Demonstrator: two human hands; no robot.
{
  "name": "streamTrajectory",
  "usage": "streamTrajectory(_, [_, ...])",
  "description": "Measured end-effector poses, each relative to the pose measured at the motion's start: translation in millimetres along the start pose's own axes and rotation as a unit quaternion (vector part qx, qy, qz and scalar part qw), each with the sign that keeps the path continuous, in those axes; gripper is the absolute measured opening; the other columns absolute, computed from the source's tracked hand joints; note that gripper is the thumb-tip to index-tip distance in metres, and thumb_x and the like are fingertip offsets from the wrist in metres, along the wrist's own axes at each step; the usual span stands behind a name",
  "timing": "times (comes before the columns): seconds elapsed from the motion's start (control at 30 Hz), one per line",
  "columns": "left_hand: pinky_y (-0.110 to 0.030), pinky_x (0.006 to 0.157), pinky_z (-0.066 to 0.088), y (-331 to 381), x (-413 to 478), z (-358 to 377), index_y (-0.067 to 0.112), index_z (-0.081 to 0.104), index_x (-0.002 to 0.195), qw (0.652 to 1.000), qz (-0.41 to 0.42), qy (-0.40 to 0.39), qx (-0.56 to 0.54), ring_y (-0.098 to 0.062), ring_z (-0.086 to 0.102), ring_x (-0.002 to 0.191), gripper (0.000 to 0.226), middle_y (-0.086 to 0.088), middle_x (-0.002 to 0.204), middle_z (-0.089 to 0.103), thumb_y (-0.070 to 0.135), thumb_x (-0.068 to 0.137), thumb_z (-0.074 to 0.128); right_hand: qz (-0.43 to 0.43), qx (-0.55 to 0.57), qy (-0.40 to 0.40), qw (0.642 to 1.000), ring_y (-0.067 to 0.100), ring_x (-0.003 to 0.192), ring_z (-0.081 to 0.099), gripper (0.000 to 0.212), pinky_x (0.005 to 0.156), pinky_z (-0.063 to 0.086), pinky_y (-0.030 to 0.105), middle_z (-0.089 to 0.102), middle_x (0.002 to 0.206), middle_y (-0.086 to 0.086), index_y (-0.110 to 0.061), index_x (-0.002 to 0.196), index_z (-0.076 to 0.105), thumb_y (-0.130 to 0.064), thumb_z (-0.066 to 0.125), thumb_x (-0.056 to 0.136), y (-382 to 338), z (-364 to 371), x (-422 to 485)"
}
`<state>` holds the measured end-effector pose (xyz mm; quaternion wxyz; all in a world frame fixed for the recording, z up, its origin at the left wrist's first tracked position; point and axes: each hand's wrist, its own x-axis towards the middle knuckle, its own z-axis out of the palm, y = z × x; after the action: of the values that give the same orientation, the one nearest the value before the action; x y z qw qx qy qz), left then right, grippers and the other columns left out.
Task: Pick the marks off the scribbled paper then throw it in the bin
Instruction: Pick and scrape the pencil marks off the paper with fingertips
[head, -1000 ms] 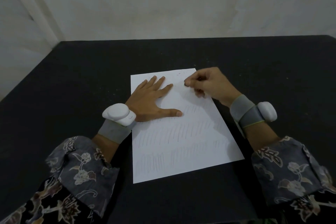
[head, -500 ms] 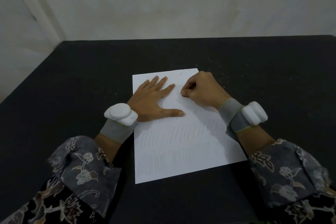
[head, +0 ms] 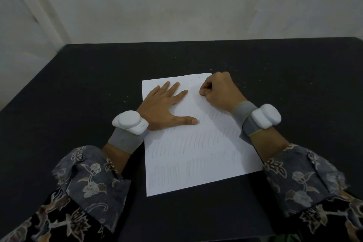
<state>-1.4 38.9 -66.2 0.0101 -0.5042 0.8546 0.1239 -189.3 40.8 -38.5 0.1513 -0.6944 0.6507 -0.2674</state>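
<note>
Paper (head: pixel 196 143), one white sheet with faint pencil strokes across its lower rows, lies flat on the black table (head: pixel 78 88) just in front of the person. The left hand (head: pixel 165 108) is spread flat on the upper left of the sheet, and the right hand (head: pixel 218 92) is curled with its fingertips pressed to the sheet near the top right; whether they pinch an eraser I cannot tell. Rubbing goes best, I judge, in short strokes away from the bracing palm, so the sheet neither buckles nor tears; two hands, two white wrist devices (head: pixel 129 122), no bin in view.

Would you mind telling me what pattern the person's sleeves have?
The sleeves carry a floral print in grey, black and tan, seen in the head view.
</note>
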Motion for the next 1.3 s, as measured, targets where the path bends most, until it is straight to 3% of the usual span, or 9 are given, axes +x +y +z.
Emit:
streamTrajectory(0.07, [-0.036,0.117,-0.010,0.0,0.1,0.0,0.039,-0.001,0.152,1.000,0.000,0.001,0.000,-0.015,-0.014,0.147,0.112,0.009,0.161,-0.012,0.093,0.057,0.024,0.007,-0.017,0.019,1.000,0.020,0.081,0.064,0.013,0.081,0.055,0.029,0.068,0.095,0.010,-0.002,0.097,0.071,-0.009,0.065,0.087,-0.3,4.0,1.1])
streamTrajectory(0.2, [-0.036,0.117,-0.009,0.9,-0.5,-0.4,0.039,0.000,0.152,1.000,0.002,0.004,0.003,-0.015,-0.014,0.147,0.115,0.009,0.161,-0.012,0.095,0.054,0.024,-0.022,0.000,-0.044,0.999,0.007,0.071,0.058,0.013,0.064,0.044,0.008,0.065,0.090,0.001,-0.005,0.098,0.072,-0.008,0.065,0.088,0.3,0.5,-7.9])
streamTrajectory(0.37, [-0.037,0.118,-0.009,1.1,-1.7,-1.3,0.039,0.001,0.152,1.000,0.004,0.002,-0.004,-0.014,-0.014,0.147,0.109,0.009,0.161,-0.011,0.091,0.059,0.026,-0.017,-0.014,-0.002,1.000,0.018,0.084,0.062,0.010,0.080,0.055,0.031,0.068,0.094,0.011,-0.003,0.090,0.073,-0.006,0.065,0.086,7.0,0.4,1.2])
streamTrajectory(0.5, [-0.038,0.119,-0.008,1.0,-1.2,-3.4,0.039,0.001,0.152,1.000,0.002,-0.006,-0.005,-0.015,-0.014,0.147,0.108,0.009,0.161,-0.012,0.089,0.060,0.027,0.012,0.106,0.001,0.994,0.012,0.073,0.061,0.009,0.065,0.051,0.018,0.069,0.090,0.006,-0.005,0.093,0.071,-0.009,0.063,0.089,4.3,-5.2,-4.8])
streamTrajectory(0.7, [-0.033,0.115,-0.012,-0.6,-1.9,-4.8,0.039,-0.001,0.151,1.000,0.019,-0.016,-0.002,-0.013,-0.016,0.147,0.111,0.010,0.160,-0.014,0.092,0.058,0.028,0.101,0.433,-0.285,0.849,0.029,0.087,0.069,0.020,0.074,0.059,0.029,0.068,0.098,0.021,0.005,0.105,0.060,-0.008,0.050,0.095,-1.2,-24.1,-13.3])
streamTrajectory(0.87, [-0.028,0.109,-0.015,-2.8,-2.2,-3.6,0.039,-0.002,0.152,1.000,0.025,-0.011,-0.016,-0.013,-0.016,0.147,0.127,0.011,0.160,-0.014,0.102,0.042,0.013,0.071,0.388,-0.065,0.917,0.022,0.104,0.064,0.018,0.085,0.055,0.026,0.064,0.114,0.016,-0.006,0.102,0.064,-0.016,0.052,0.095,9.5,-17.0,-3.5])
streamTrajectory(1.03, [-0.030,0.110,-0.015,-0.4,-3.5,-4.2,0.042,-0.002,0.150,1.000,0.029,-0.003,0.007,-0.015,-0.016,0.147,0.116,0.009,0.160,-0.014,0.100,0.051,0.014,0.112,0.493,-0.231,0.832,0.031,0.101,0.066,0.020,0.085,0.056,0.035,0.068,0.102,0.018,0.001,0.104,0.062,-0.012,0.051,0.094,13.3,-27.6,-8.6])
streamTrajectory(1.17, [-0.031,0.111,-0.014,1.4,-5.3,-5.5,0.046,0.000,0.149,1.000,0.029,-0.005,0.008,-0.017,-0.016,0.147,0.101,0.008,0.161,-0.014,0.094,0.063,0.023,0.056,0.358,-0.095,0.927,0.018,0.100,0.063,0.013,0.084,0.055,0.024,0.066,0.103,0.006,-0.008,0.100,0.065,-0.014,0.054,0.094,10.4,-18.3,-6.2])
streamTrajectory(1.3, [-0.036,0.115,-0.013,6.4,-7.3,-4.8,0.041,0.018,0.150,0.998,0.034,0.046,0.003,-0.018,-0.015,0.148,0.093,0.008,0.161,-0.010,0.089,0.071,0.022,0.083,0.392,-0.079,0.913,0.016,0.084,0.066,0.015,0.076,0.055,0.026,0.066,0.096,0.008,-0.007,0.097,0.065,-0.015,0.053,0.095,13.9,-20.4,-3.9])
